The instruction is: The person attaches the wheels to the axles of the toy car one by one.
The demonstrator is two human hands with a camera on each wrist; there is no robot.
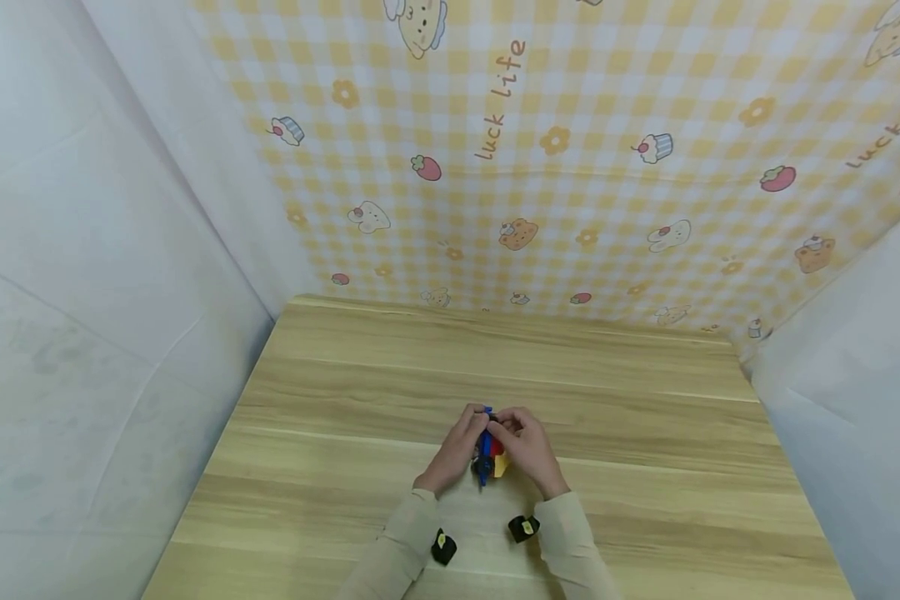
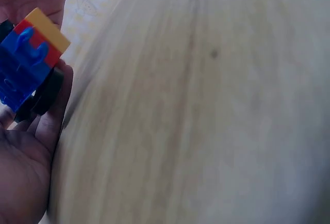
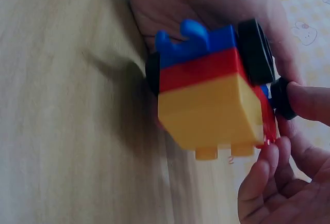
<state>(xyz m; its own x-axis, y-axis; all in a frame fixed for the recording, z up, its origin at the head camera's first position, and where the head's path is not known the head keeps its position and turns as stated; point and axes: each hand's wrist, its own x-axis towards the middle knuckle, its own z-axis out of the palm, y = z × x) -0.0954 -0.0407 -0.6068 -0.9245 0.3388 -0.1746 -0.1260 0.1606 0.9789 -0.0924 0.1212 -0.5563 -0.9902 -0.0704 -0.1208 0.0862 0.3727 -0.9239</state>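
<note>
A toy building-block car (image 1: 486,450) with a blue chassis, red and yellow bricks and black wheels is held between both hands above the table. My left hand (image 1: 456,454) grips its blue side; in the left wrist view the fingers (image 2: 61,97) lie behind a black wheel (image 2: 49,91). From the other side my right hand (image 1: 531,454) reaches in. Its thumb (image 3: 312,102) presses a small black wheel (image 3: 281,99) at the car's far end, with the other fingers curled beneath. The yellow brick (image 3: 209,113) faces the right wrist camera, and blue hooks (image 3: 193,33) stick out beside it.
The wood-grain table (image 1: 330,383) stretches around the hands. A yellow checked cloth (image 1: 555,192) hangs behind it, with white cloth (image 1: 120,250) to the left and right. Small black devices (image 1: 444,547) sit by both sleeves.
</note>
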